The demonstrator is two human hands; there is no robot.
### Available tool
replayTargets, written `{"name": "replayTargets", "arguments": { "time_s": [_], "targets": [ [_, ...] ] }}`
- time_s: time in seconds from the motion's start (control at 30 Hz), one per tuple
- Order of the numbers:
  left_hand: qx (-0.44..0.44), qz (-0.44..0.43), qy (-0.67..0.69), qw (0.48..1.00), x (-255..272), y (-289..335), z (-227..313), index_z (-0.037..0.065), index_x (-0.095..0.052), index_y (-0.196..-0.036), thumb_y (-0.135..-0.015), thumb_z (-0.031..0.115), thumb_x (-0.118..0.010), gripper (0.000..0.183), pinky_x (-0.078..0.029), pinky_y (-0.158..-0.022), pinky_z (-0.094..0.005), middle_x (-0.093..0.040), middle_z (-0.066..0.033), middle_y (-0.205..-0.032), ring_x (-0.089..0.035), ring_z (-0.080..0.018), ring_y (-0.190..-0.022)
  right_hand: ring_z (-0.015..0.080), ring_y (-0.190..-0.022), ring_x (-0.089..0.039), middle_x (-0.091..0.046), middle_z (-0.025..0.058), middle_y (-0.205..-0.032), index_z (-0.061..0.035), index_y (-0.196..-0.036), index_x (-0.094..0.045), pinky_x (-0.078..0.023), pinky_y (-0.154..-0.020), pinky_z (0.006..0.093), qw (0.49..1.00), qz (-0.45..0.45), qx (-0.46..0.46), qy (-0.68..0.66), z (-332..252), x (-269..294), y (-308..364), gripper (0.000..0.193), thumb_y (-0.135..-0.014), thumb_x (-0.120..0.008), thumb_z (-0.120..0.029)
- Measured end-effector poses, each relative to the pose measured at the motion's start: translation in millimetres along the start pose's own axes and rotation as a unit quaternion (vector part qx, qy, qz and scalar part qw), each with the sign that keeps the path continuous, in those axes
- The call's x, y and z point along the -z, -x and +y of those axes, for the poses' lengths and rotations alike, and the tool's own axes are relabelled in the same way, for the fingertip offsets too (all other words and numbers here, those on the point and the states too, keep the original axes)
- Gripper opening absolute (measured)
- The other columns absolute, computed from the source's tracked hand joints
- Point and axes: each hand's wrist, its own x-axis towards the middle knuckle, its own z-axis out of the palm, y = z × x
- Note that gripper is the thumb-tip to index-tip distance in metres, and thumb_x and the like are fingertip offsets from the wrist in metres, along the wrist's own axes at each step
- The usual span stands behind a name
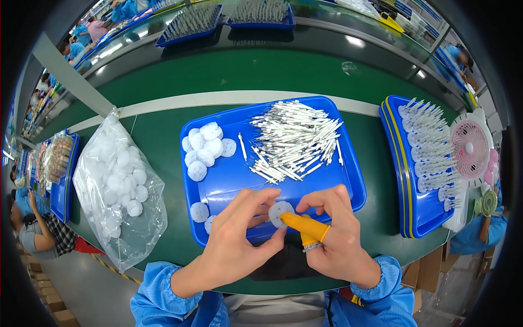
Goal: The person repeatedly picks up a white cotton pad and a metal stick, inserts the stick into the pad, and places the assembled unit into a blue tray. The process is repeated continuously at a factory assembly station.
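In front of me, over the near edge of a blue tray [218, 188], a round white disc [280, 211] with small holes is between my hands. My left hand [234, 237] grips the disc's left side with thumb and fingers. Yellow finger covers are on my right hand [343, 248]; a covered fingertip presses the disc's lower right edge, and the other fingers are curled. Whether the right fingers also hold a small part is hidden. Inside the tray lie a heap of thin white sticks [299, 139] with dark tips and several loose white discs [206, 144] at the left.
A clear plastic bag of white discs [117, 180] lies left of the tray. Stacked blue trays [406, 201] with assembled rows stand right, beside a pink and white fan [469, 147]. Farther off, a dark conveyor carries two filled trays [193, 24]. Other people work at both sides.
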Motion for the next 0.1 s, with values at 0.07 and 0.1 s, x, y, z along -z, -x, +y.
{"name": "replayTargets", "arguments": {
  "time_s": [0.07,0.1],
  "targets": [
    [-0.002,-0.001,0.0,1.0,-0.1,0.1,0.0,0.002,-0.063,-0.136,-0.082,-0.002,-0.084,0.058,-0.067,-0.091,-0.0389,-0.067,-0.0142,-0.116,-0.076,-0.029,-0.106,0.031,-0.097,-0.053,-0.065,0.0129,-0.118,0.0042,-0.101,-0.082,-0.043,-0.082,0.0484,1.0,-0.009,-0.001,-0.009,1.6,-1.2,3.1,0.047,-0.055,-0.071,0.007],
    [-0.003,-0.001,0.0,1.0,-0.3,0.0,0.0,0.002,-0.063,-0.136,-0.082,-0.003,-0.084,0.058,-0.067,-0.09,-0.0387,-0.067,-0.0141,-0.116,-0.076,-0.0291,-0.107,0.0312,-0.099,-0.053,-0.064,0.0128,-0.12,0.0041,-0.103,-0.082,-0.043,-0.083,0.0514,1.0,-0.014,-0.002,-0.015,2.9,-2.4,4.8,0.049,-0.056,-0.071,0.006]
  ]
}}
